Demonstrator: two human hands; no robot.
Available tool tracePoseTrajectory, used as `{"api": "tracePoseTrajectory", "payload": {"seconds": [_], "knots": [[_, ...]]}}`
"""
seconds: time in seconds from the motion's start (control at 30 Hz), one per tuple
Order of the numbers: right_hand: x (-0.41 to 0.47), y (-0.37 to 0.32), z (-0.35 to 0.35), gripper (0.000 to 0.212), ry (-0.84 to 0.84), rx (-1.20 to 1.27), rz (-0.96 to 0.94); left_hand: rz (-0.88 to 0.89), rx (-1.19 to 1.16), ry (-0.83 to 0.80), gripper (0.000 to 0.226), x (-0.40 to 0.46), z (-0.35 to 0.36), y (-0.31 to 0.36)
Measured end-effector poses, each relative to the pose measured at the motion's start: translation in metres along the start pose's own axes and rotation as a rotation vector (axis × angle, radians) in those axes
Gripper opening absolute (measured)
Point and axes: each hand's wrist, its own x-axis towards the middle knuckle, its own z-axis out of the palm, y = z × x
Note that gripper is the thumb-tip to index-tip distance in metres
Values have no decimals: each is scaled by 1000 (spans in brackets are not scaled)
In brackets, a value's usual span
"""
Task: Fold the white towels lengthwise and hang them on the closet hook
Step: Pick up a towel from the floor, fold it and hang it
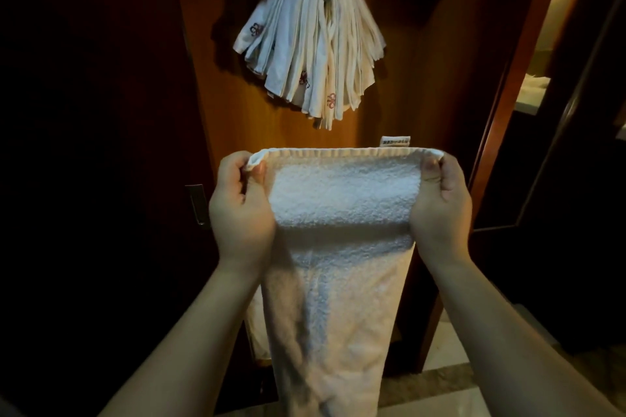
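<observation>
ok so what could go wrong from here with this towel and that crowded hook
1. The hanging towels are already piled thick over the hook, which is hidden, so one more could slip off or drag others down.
2. The left hand and right hand pinch only the top corners of the held towel; its long tail hangs low and may unfold when lifted.

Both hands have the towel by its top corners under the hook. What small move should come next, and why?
Probably bring the two corners together to fold the towel lengthwise. The left hand and right hand hold it spread full width, while the hung towels are narrow folded strips.
</observation>
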Motion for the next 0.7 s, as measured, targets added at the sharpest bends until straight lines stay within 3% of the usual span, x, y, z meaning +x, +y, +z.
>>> {"api": "tracePoseTrajectory", "payload": {"seconds": [0.13,0.2,0.3,0.4,0.57,0.7], "knots": [[2,-2,-5,27,-67,8,136,-101,-83,-69,14,1,-4,3],[1,3,-12,51,-188,50,263,-138,-120,-97,13,-2,-7,2],[-4,12,-22,88,-535,518,745,-162,-137,-145,11,-7,-10,2],[-13,18,-31,65,-781,754,958,-204,-259,-229,15,-10,-15,1],[-17,31,-34,53,-635,852,907,-255,-378,-386,4,-14,-41,-14],[-24,24,-23,38,-641,859,890,-495,-401,-683,35,-26,-49,-32]]}}
